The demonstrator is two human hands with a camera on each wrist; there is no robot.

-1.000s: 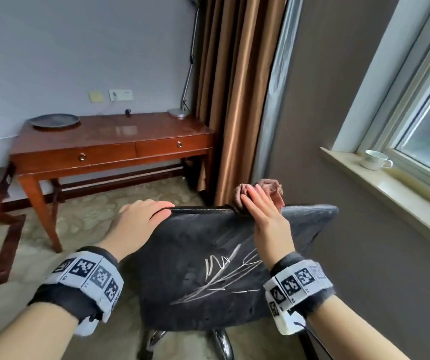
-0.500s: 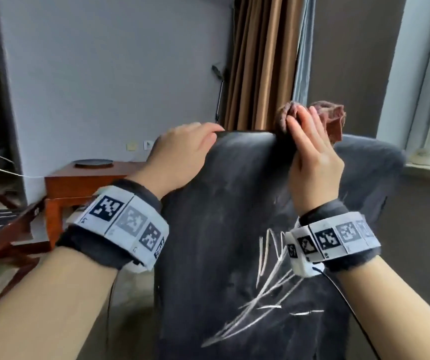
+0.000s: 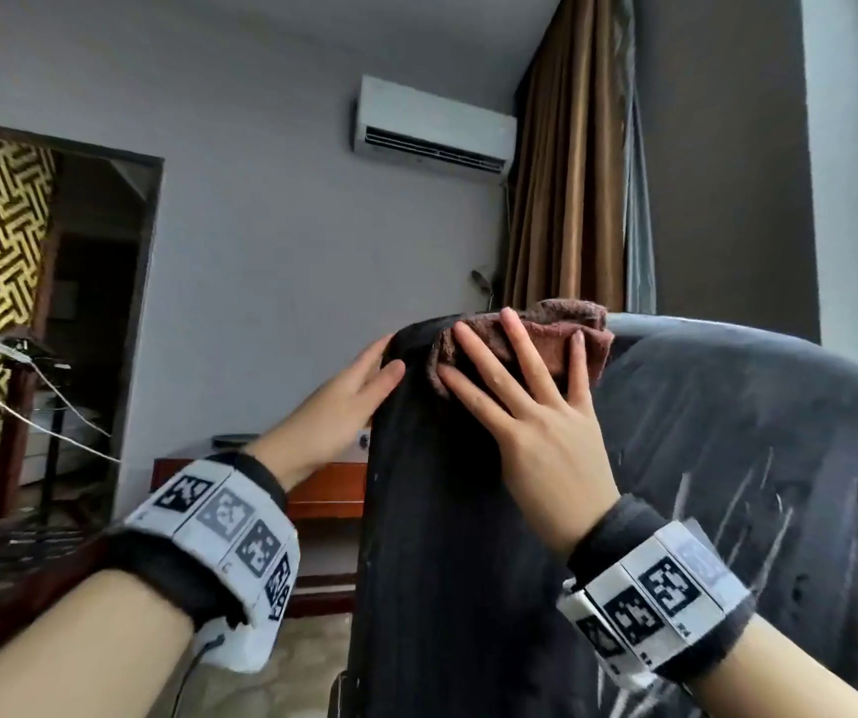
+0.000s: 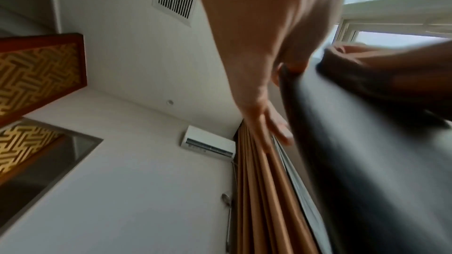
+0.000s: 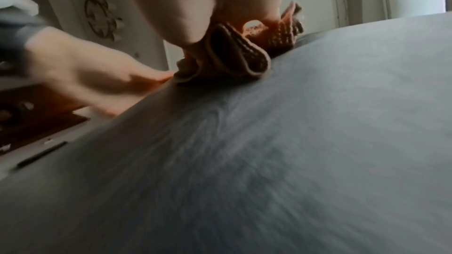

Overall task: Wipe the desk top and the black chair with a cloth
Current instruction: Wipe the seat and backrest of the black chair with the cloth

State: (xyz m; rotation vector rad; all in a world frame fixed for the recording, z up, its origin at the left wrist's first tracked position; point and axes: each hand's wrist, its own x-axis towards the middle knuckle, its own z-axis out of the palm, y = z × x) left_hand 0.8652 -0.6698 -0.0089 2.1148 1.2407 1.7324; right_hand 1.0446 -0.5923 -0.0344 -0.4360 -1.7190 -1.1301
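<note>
The right hand point(image 3: 536, 422) lies flat on the cloth point(image 3: 567, 334), fingers point(image 3: 515, 344) straight and spread, pressing it against the top edge of the chair point(image 3: 675, 458) back. The cloth is bunched and draped over that edge, part of it sticking up behind the fingertips. The left hand point(image 3: 344, 406) braces the chair's left side edge just beside the cloth, fingers straight and relaxed, with some tucked behind the back; it holds nothing. The table point(image 3: 328, 484) shows low behind the chair, well apart from both hands.

This looks like the chair part of the job, working along the top rim. To do it well, I would keep the palm flat so the cloth stays under the whole hand and does not ride up into a lump, and draw it steadily along the rim and then down the back. Pale scratch-like marks point(image 3: 748, 510) show lower right on the back; whether they wipe off I cannot tell. The chair may swing or tip, so the left hand's brace matters: push against it, not past it.
</note>
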